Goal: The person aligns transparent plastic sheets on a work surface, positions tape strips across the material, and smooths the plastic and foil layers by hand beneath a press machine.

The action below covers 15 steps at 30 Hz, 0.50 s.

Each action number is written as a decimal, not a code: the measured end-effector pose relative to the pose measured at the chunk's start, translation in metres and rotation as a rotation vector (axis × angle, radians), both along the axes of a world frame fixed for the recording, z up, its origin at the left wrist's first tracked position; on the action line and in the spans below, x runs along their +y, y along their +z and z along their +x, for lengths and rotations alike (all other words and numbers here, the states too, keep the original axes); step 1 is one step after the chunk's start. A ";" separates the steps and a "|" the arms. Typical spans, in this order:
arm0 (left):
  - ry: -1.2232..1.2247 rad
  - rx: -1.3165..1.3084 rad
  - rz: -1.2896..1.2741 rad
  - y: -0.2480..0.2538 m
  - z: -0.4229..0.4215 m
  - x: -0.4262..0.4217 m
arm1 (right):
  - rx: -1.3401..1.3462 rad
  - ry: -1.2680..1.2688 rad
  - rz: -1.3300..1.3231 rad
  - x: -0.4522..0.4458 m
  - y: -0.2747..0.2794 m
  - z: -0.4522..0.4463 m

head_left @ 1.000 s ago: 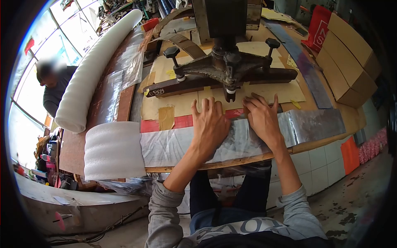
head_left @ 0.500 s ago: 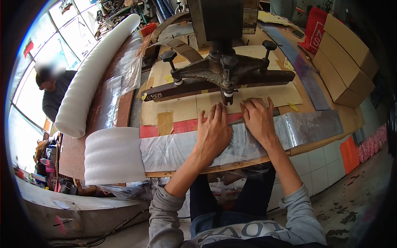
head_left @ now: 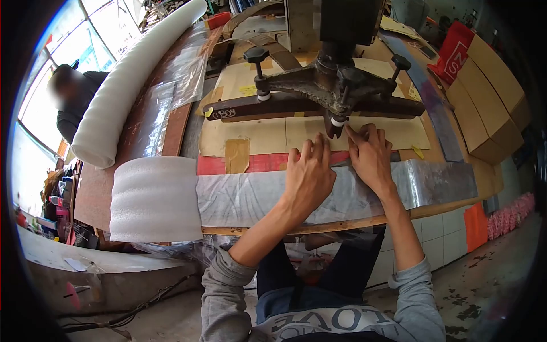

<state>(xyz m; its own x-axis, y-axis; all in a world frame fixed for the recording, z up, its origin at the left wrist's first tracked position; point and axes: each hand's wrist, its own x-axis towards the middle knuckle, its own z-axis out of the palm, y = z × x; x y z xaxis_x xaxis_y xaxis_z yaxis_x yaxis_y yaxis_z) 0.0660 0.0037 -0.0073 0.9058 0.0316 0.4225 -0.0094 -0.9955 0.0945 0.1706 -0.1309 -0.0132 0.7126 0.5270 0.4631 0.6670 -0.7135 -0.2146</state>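
Observation:
My left hand (head_left: 309, 176) rests palm down with fingers apart across the red strip (head_left: 262, 163) and the clear plastic sheet (head_left: 239, 196). Beside it, my right hand (head_left: 370, 157) lies over the same strip, fingers spread and tips on the pale board (head_left: 262, 137). Nothing shows held in either hand. Just beyond my fingertips stands a dark metal press arm (head_left: 325, 85) with a long bar (head_left: 273, 108) over the board. Brown tape (head_left: 237, 155) crosses the red strip to the left of my left hand. Whatever lies under my palms is hidden.
White foam (head_left: 155, 199) covers the table's left front, with a long foam roll (head_left: 131, 85) behind it. Open cardboard boxes (head_left: 484, 108) and a red bag (head_left: 454, 54) stand at the right. Another person (head_left: 77, 94) is at the far left.
The camera view has shifted, so the table and press appear further right. Both hands remain at the red strip, their fingers reaching slightly differently over the board.

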 end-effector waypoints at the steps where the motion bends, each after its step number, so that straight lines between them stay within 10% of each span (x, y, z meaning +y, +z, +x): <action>1: 0.001 0.003 0.005 0.000 0.000 0.000 | 0.001 0.002 0.001 0.000 0.000 0.000; 15: 0.019 -0.012 -0.022 0.001 0.001 0.001 | 0.026 0.014 0.027 0.000 -0.002 0.000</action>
